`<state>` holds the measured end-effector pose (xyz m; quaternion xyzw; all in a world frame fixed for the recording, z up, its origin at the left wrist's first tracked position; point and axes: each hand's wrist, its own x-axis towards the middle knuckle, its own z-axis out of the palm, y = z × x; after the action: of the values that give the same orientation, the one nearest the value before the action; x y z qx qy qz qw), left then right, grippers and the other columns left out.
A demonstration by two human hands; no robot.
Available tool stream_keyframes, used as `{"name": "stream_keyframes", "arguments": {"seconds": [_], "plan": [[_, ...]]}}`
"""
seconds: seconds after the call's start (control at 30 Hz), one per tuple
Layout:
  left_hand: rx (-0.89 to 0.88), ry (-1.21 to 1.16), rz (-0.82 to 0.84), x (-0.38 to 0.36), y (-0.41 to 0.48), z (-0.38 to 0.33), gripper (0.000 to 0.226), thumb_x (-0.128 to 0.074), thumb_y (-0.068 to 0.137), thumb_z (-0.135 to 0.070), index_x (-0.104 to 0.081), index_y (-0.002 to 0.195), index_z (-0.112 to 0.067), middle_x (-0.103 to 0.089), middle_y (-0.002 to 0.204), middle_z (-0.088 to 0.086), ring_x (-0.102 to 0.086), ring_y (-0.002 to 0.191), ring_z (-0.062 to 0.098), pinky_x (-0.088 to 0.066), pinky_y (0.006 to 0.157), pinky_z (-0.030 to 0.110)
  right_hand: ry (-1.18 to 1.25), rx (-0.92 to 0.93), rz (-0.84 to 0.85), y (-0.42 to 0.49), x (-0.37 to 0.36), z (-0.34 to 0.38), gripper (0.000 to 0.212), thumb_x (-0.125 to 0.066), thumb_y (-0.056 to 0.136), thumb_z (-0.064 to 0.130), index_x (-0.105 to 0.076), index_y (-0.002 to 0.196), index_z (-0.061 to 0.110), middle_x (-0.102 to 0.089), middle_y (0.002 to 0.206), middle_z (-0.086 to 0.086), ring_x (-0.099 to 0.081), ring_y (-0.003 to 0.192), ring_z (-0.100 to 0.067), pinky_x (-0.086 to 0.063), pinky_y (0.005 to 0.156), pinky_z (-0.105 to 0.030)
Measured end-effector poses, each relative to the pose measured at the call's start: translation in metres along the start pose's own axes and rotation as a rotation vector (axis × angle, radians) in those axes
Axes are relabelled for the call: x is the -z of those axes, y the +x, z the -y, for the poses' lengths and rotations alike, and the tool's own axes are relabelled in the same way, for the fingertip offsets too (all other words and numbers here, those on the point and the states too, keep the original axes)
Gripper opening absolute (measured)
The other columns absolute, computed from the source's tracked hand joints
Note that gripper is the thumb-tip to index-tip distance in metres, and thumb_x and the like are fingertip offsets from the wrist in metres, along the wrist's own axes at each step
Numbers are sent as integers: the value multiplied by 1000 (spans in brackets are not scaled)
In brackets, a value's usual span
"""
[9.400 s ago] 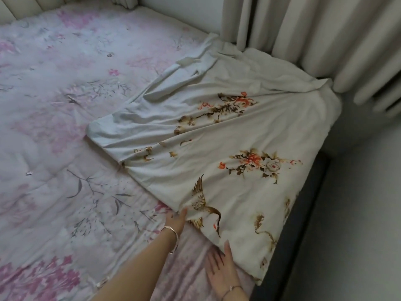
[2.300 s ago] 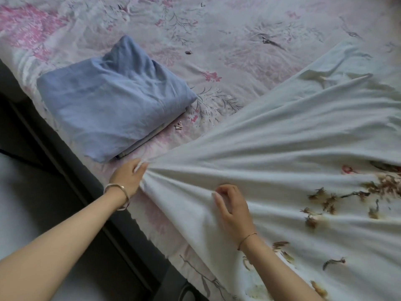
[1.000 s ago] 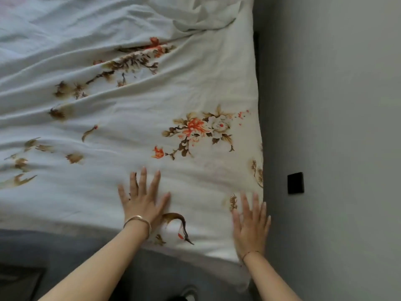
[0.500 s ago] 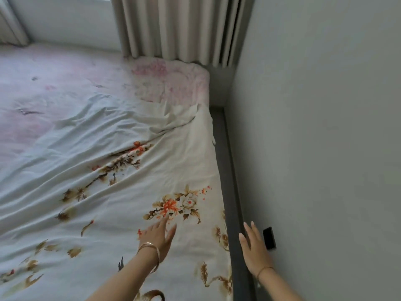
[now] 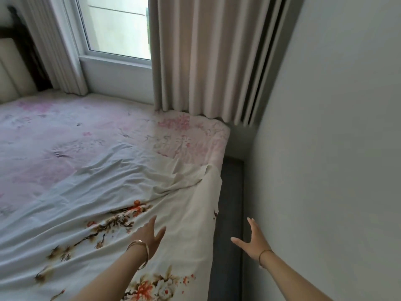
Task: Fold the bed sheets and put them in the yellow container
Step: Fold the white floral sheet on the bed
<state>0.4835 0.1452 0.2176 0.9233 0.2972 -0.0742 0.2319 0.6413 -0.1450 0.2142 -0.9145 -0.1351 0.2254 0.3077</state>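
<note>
Task thing: white bed sheet [image 5: 108, 203] with orange and brown flower print, lying spread and creased over the near part of the bed [image 5: 86, 137], on top of its pink-flowered cover.
Sheet, lie: its right edge runs along the bed's side and hangs a little over the dark bed frame [image 5: 230, 213]. Its far corner [image 5: 206, 172] is rumpled and bunched, on the curtain side.
Long axis: judged to run away from the person along the bed's edge, though the near end is out of frame.
Left hand [image 5: 149, 236]: released, fingers straight and spread, grasping nothing. It is over the printed part of the sheet; I cannot tell whether it touches.
Right hand [image 5: 252, 241]: released, fingers spread, thumb out, holding nothing. It is off the sheet, over the frame, between the bed's edge and the wall [image 5: 325, 148].
Key relation: the rumpled corner lies ahead of both hands, roughly between their lines. The left hand is the one already over the cloth; the sheet's edge lies just left of the right hand.
Step, judged: sheet unfolded; the far corner needs a forward reach.
Yellow container: not in view; contents unknown.
Surroundings: curtain [image 5: 206, 61] and window [image 5: 117, 25] beyond the bed.
</note>
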Motion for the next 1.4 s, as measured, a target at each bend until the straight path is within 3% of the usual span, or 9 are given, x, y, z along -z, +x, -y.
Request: {"name": "stream_keyframes", "arguments": {"seconds": [0.17, 0.37, 0.57, 0.87, 1.0, 1.07, 1.2, 1.4], "plan": [[96, -44, -61, 33, 39, -10, 66, -32, 93, -56, -19, 148, -22, -42, 145, 3, -46, 127, 22, -42, 100, 36, 24, 24, 85, 64, 38, 32, 102, -70, 76, 51, -8, 150, 22, -3, 159, 0, -13, 145, -21, -23, 116, -39], [132, -182, -123, 66, 95, -6, 69, -35, 93, -55, -18, 148, -18, -54, 133, 8, -51, 120, 26, -42, 98, 35, 83, 124, 194, 119, 24, 105, 99, -72, 75, 50, -15, 150, 20, -16, 156, 0, -23, 142, -21, -26, 113, -38], [251, -270, -55, 41, 122, 9, 73, -42, 92, -54, -17, 149, -16, -42, 144, 7, -46, 127, 25, -39, 103, 35, 6, 150, 364, 186, -5, 144, 94, -70, 76, 51, -18, 148, 22, -20, 154, -3, -25, 140, -22, -28, 112, -36], [587, -266, -128, 54, 291, 11, 74, -33, 93, -58, -10, 150, -17, -19, 156, 2, -31, 138, 25, -34, 107, 41, -259, 328, 601, 420, -23, 217, 97, -75, 74, 45, -18, 148, 19, -20, 154, -2, -26, 139, -20, -28, 111, -29], [651, -297, -169, 72, 338, -4, 72, -30, 94, -56, -7, 150, -17, -15, 157, 3, -26, 140, 24, -31, 109, 40, -196, 361, 640, 488, -24, 263, 95, -78, 72, 40, -23, 145, 14, -33, 145, 0, -34, 135, -21, -34, 103, -26], [682, -318, -215, 84, 353, 1, 70, -30, 95, -55, -7, 150, -19, -15, 157, 2, -23, 141, 22, -28, 111, 39, -168, 402, 677, 510, -34, 293, 91, -77, 75, 36, -25, 145, 13, -34, 146, -6, -35, 134, -23, -35, 102, -29], [743, -379, -242, 80, 362, 20, 65, -31, 95, -55, -15, 149, -25, -20, 156, 1, -26, 140, 24, -30, 109, 41, -126, 409, 743, 521, -66, 316, 96, -75, 74, 45, -20, 148, 18, -23, 155, -3, -28, 139, -25, -32, 112, -41], [842, -474, -163, 49, 372, 37, 59, -26, 97, -53, -14, 149, -28, -24, 153, 5, -31, 135, 29, -33, 105, 42, -148, 316, 819, 531, -107, 307, 92, -71, 78, 46, -20, 148, 15, -23, 155, -5, -31, 139, -25, -32, 111, -39]]}}
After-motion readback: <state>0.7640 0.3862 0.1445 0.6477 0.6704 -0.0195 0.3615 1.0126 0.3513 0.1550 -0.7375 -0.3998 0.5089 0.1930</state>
